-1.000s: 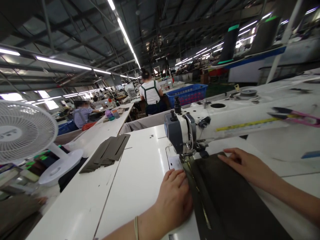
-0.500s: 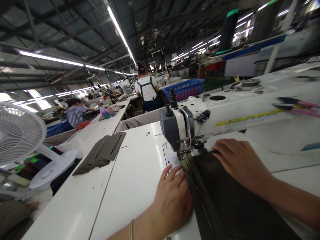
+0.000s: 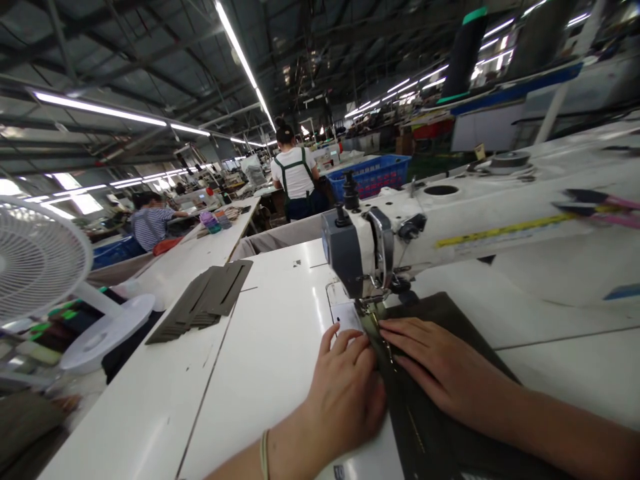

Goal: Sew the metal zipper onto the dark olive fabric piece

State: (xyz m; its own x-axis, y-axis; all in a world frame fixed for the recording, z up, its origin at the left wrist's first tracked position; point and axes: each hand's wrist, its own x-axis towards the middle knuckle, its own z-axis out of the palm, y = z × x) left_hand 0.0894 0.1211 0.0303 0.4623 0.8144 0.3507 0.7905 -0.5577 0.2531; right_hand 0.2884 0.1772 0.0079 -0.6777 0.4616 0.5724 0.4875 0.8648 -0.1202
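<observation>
A dark olive fabric piece [image 3: 445, 307] with a brass-toothed zipper [image 3: 415, 427] lies under the needle area of a sewing machine [image 3: 357, 250]. My right hand [image 3: 440, 367] rests flat on this fabric, fingers stretched together and tips beside the zipper, just in front of the presser foot. Along the fabric's left edge sits my left hand [image 3: 345, 387], its fingers bent and apart, tips by the metal needle plate. Its thumb is mostly hidden, and I see nothing gripped in it.
A stack of grey-olive fabric pieces [image 3: 205, 300] lies on the white table [image 3: 270, 333] at left, near a white fan [image 3: 110, 327]. Pink-handled snips [image 3: 595, 203] and yellow measuring tape [image 3: 500, 230] lie on the machine arm. Two people work further back, near a blue basket [image 3: 395, 170].
My right hand has moved left and toward me, from the fabric's far edge to the zipper. The fabric's far right corner now shows uncovered. My left hand has hardly moved.
</observation>
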